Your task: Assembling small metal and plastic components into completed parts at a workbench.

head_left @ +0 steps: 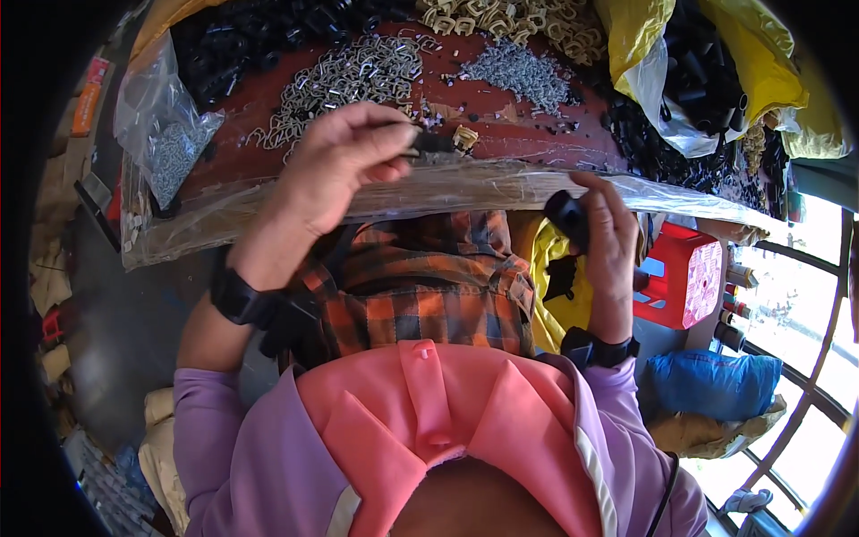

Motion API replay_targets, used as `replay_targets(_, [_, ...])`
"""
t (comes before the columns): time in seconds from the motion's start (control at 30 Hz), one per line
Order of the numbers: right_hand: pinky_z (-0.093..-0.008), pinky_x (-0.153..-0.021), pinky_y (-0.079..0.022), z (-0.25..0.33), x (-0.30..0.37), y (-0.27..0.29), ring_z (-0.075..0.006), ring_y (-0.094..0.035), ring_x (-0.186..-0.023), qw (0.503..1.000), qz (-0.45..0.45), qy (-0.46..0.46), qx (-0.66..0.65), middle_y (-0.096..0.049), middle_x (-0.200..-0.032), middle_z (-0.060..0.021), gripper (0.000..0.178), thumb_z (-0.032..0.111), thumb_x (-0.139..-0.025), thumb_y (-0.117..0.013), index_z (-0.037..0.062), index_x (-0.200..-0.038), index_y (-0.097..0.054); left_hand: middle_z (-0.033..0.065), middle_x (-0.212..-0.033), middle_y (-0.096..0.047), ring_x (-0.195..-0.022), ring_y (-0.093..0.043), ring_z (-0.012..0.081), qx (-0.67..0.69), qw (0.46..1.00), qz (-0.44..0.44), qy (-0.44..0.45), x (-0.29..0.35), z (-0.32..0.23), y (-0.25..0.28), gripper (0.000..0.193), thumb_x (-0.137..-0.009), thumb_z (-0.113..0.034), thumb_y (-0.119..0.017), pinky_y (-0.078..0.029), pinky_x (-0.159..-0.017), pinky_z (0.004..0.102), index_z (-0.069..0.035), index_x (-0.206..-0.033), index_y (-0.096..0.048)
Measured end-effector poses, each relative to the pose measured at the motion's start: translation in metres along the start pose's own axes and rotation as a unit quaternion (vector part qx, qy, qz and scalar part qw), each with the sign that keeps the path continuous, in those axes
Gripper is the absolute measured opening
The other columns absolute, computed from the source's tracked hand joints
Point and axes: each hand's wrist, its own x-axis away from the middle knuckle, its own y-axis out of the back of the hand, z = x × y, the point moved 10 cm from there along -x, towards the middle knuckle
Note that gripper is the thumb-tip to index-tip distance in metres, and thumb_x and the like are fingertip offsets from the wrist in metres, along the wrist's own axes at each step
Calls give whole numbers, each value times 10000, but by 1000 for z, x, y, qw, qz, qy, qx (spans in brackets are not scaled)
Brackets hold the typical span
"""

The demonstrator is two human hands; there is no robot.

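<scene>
My left hand is raised over the front edge of the red worktable, thumb and fingers pinched together. Something small and dark shows at its fingertips, too blurred to name. Close beside those fingertips, a tan plastic clip lies on the table. In front of the table edge, at the right, my right hand is closed around a short black plastic tube-shaped piece, whose rounded end points up and left. Ahead of my left hand spreads a pile of U-shaped metal clips.
Small screws, tan clips and black parts are heaped farther back. A clear bag of screws hangs at the left edge. A yellow bag of black tubes stands right. A red stool is below.
</scene>
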Motion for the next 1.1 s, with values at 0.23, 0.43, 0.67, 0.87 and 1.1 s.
replay_targets(0.23, [-155,-477,-320,43,-6,-40,-19,-401,-529,980,3,171,106,-457,-611,34,237,143,-864,-367,10,-988,-519,44,-722,-559,-603,-529,73,-57,996,65,35,9,20,-51,205,-743,-125,-602,-453,-538,183,8,-878,-524])
replay_targets(0.43, [-174,-530,-341,7,-15,-67,-38,-421,-575,993,90,54,-60,-464,-590,26,229,155,-868,-377,-6,-954,-515,52,-713,-564,-589,-520,69,-62,992,89,60,11,35,-55,222,-730,-127,-618,-443,-529,180,17,-873,-529])
replay_targets(0.67, [-244,-683,-381,9,-9,-70,-132,-473,-771,992,88,87,-31,-505,-819,-77,326,251,-825,-458,-14,-1013,-475,4,-748,-543,-614,-509,59,-32,983,61,173,10,62,-46,263,-732,-185,-622,-438,-565,170,-40,-923,-516])
replay_targets(0.87, [-367,-837,-350,39,14,-76,-307,-445,-982,942,136,306,-14,-427,-1094,-186,699,455,-668,-594,-16,-1140,-382,10,-807,-543,-663,-510,62,-34,987,65,143,15,57,-58,275,-738,-189,-612,-436,-581,183,-53,-952,-505])
replay_targets(1.1, [-375,-884,-295,47,30,-73,-304,-416,-1025,934,156,320,13,-408,-1131,-185,861,583,-616,-557,-26,-1182,-335,19,-865,-532,-735,-513,77,7,985,85,149,19,63,-73,323,-728,-135,-615,-437,-606,193,-45,-1006,-477])
